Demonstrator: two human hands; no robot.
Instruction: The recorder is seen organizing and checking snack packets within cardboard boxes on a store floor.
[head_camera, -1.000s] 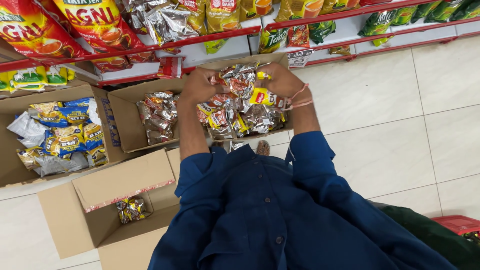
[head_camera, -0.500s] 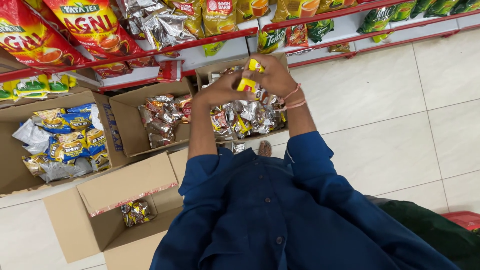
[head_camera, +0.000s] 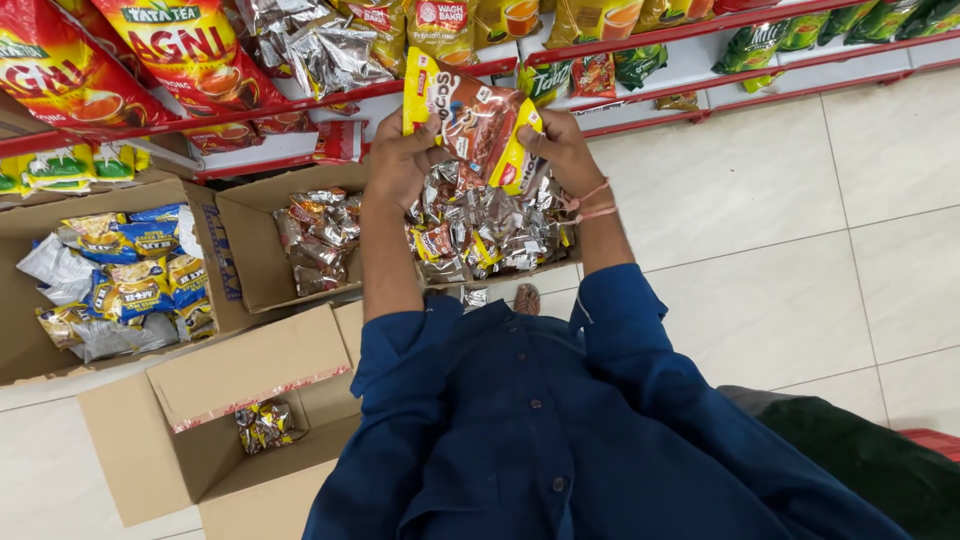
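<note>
Both hands hold 1 bunch of small foil snack sachets, brown and yellow with silvery backs (head_camera: 470, 125), lifted in front of the red-edged shelf (head_camera: 640, 40). The left hand (head_camera: 400, 165) has its fingers closed around the bunch's left side; the right hand (head_camera: 562, 150) pinches the right side, fingers closed on it. More sachets hang from the bunch above an open brown cardboard box (head_camera: 250, 240). Another open cardboard box of blue and yellow packets (head_camera: 120, 275) sits on the floor at the left.
</note>
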